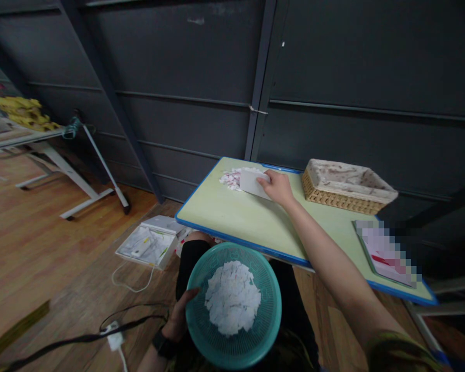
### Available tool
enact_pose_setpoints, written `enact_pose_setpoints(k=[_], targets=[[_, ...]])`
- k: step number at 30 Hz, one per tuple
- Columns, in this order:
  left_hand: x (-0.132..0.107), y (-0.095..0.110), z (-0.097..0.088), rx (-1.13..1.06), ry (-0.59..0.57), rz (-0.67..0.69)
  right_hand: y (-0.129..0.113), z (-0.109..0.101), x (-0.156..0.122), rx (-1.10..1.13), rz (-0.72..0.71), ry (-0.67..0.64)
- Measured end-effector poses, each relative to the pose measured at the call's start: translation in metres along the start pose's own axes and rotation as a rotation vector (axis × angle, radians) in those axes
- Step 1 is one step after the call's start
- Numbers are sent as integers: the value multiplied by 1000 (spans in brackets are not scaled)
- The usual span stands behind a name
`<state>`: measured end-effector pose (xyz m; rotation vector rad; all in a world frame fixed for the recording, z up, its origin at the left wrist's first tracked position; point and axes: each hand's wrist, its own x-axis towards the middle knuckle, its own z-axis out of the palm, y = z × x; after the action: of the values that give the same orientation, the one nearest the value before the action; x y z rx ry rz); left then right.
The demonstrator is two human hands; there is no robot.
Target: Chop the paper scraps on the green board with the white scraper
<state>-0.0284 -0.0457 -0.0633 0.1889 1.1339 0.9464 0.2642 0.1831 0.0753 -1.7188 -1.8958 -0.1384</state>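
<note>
My right hand (278, 187) reaches to the far side of a pale green table with a blue rim (232, 219) and grips a white card (253, 183). The card's edge rests against a heap of small white and pink paper scraps (232, 177). My left hand (180, 314) holds the left rim of a teal plastic basket (238, 346) below the table's near edge, over my lap. A pile of white paper scraps (232, 297) lies in that basket.
A wicker basket with a cloth lining (346, 187) stands at the table's back right. A booklet (385, 253) lies at the right edge. On the wooden floor to the left are white boxes (149, 243), cables with a plug (114, 338), and a white-legged table (46, 142).
</note>
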Motion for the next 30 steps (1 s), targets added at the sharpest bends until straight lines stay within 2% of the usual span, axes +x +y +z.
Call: enact_pose_setpoints(k=[5,9,14,19,26,30], targets=[[2,0,-1,27,21,-15,2,-14,1,-26,19,36],[4,-2,-3,42,29,-31,3,-20,1,48,61,77],[7,-5,-7,13,-12,-27,6,-23,2,89,53,48],[10,-7,-10,-10,-35,-33,12,-31,3,155,103,98],[11,-6,-11,31,1,-27,13,-32,3,295,112,31],[14,-6,-14,7,-41,-27,15,-30,5,294,128,24]])
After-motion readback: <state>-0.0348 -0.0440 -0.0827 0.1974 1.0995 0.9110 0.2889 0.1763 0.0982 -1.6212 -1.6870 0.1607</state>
